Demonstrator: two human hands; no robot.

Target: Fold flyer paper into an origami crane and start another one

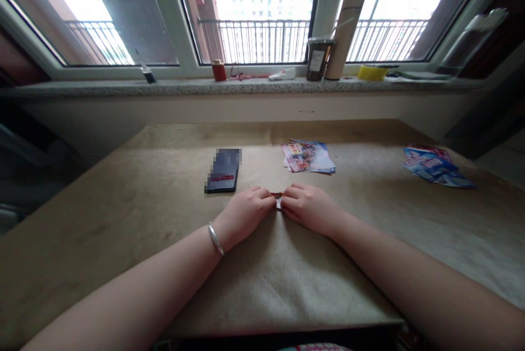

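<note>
- Patterned cloth at the bottom edge, nearest the camera; only a sliver shows, just past the near edge of the covered table.
- Left hand: fingers curled and pinched on the left end of a small piece; silver bracelet at the wrist.
- Right hand: fingers likewise pinched on the right end; a narrow gap separates the two hands.
- Small piece: at the middle of the table, low to the surface, reddish-orange where visible; most of it hidden by fingers, so full shape cannot be told.
- Far and slightly right of the hands: fanned pile of printed cards. Far right, well apart: second, bluer pile.
- Left of the piles, just beyond the left hand: dark phone-like device.
- Progress, judged: handling of the piece under way, not finished, both hands engaged. Whether either pile is done or waiting: cannot tell.
</note>
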